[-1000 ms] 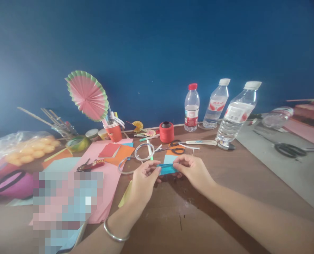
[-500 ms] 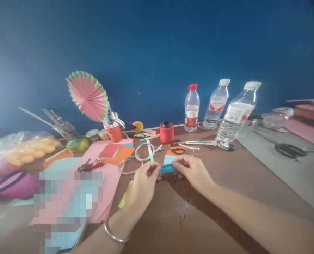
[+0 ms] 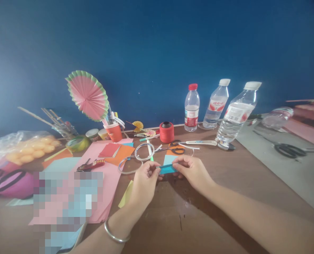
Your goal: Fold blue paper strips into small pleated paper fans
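A small folded piece of blue paper (image 3: 167, 169) is stretched between my two hands above the brown table. My left hand (image 3: 145, 180) pinches its left end between thumb and fingers; a silver bangle (image 3: 117, 234) circles that wrist. The right end is pinched by my right hand (image 3: 192, 171). Just behind the paper lies a light blue sheet (image 3: 172, 159). Beyond it are black-and-orange scissors (image 3: 177, 151) and a red spool of thread (image 3: 166, 132). A yellow paper piece (image 3: 126, 194) lies left of my left wrist.
Pink paper sheets (image 3: 109, 197) cover the left, with wire cutters (image 3: 90, 164) on top. A red paper cup (image 3: 113, 132) bears a watermelon-coloured paper fan (image 3: 87, 96). Water bottles, including a red-capped bottle (image 3: 192, 107), stand behind to the right, near a white utility knife (image 3: 201, 143).
The blue paper has tilted a little, so more of its front face shows between my fingers. Both hands have stayed nearly in place.
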Demonstrator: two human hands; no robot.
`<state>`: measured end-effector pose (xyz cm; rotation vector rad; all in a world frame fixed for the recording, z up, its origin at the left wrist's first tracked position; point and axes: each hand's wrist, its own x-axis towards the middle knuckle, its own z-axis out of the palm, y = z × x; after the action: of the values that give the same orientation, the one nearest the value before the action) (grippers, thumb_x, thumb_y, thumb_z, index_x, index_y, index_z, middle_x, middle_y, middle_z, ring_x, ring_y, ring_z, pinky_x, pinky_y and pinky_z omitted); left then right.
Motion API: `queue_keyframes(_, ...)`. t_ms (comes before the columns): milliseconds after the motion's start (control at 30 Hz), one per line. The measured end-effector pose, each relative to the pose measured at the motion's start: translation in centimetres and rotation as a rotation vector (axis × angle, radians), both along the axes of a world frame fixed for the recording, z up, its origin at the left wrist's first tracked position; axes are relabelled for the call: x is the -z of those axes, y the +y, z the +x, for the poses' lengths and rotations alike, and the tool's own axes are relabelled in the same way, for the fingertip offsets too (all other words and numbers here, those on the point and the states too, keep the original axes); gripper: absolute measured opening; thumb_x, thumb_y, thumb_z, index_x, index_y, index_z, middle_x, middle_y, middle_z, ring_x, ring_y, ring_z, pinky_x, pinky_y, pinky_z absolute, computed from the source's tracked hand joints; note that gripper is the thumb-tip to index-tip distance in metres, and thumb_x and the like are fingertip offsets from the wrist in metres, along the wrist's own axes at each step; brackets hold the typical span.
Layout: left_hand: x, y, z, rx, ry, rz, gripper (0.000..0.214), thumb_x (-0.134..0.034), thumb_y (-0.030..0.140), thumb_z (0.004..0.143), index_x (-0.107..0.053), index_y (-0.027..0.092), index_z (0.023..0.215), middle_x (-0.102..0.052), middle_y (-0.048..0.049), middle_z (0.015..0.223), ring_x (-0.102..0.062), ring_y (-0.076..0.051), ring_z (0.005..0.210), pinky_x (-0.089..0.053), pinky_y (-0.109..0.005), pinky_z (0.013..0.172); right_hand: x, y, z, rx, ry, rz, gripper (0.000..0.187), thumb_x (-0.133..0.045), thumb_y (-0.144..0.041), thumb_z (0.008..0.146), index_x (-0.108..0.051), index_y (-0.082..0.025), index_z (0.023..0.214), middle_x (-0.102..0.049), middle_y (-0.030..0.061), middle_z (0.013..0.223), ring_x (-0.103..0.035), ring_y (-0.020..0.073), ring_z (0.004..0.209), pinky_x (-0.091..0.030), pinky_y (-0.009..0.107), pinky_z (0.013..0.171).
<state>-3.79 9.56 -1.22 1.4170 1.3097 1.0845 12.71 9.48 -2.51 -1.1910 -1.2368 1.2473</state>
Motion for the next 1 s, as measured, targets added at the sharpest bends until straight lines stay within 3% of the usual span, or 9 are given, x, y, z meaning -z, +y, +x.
queue_keyframes(200,-0.01,0.04,-0.22,-0.01,-0.029,-0.021,0.017,-0.058,0.03,0.071,-0.059,0.016,0.081,-0.062,0.0005,0.07,-0.059,-0.011,0.057,-0.048,-0.02,0.054,0.06,0.11,0.04,0.015,0.026,-0.005,0.014,-0.061,-0.028,0.07,-0.06,-0.016,0.076,-0.063,-0.0001,0.063,-0.06,0.0136,0.055,-0.045,0.023,0.049)
queue_keyframes(467,0.36,-0.09,-0.15,0.039,-0.049,-0.052,0.021,-0.049,0.038,0.078,-0.048,0.018,0.081,-0.057,0.0026,0.056,-0.057,-0.011,0.048,-0.044,-0.019,0.042,-0.09,0.07,0.07,-0.007,0.01,-0.006,0.017,-0.058,-0.029,0.071,-0.062,-0.017,0.083,-0.064,0.0003,0.066,-0.061,0.0141,0.055,-0.045,0.023,0.049)
queue_keyframes(633,-0.11,-0.25,-0.08,0.082,-0.046,-0.071,0.02,-0.053,0.035,0.075,-0.05,0.017,0.084,-0.056,0.0026,0.057,-0.054,-0.01,0.047,-0.041,-0.018,0.043,-0.22,-0.03,0.14,0.03,-0.013,0.024,0.014,-0.057,-0.027,0.071,-0.062,-0.019,0.08,-0.061,-0.0017,0.062,-0.059,0.0132,0.054,-0.047,0.024,0.052)
queue_keyframes(800,-0.11,-0.1,-0.12,0.031,-0.114,-0.086,0.02,-0.057,0.032,0.072,-0.055,0.016,0.084,-0.058,0.0016,0.061,-0.056,-0.01,0.053,-0.041,-0.017,0.045,-0.04,0.15,0.21,0.029,0.058,0.051,0.009,-0.059,-0.023,0.069,-0.062,-0.018,0.076,-0.061,-0.002,0.062,-0.057,0.0114,0.055,-0.047,0.024,0.055)
queue_keyframes(1000,0.38,0.19,-0.17,0.026,-0.229,-0.083,0.018,-0.061,0.029,0.071,-0.057,0.016,0.084,-0.061,0.0009,0.067,-0.058,-0.01,0.06,-0.045,-0.019,0.055,0.19,0.25,0.22,0.027,0.073,0.045,0.019,-0.065,-0.025,0.064,-0.062,-0.017,0.081,-0.063,-0.0002,0.066,-0.058,0.0126,0.058,-0.048,0.027,0.06)
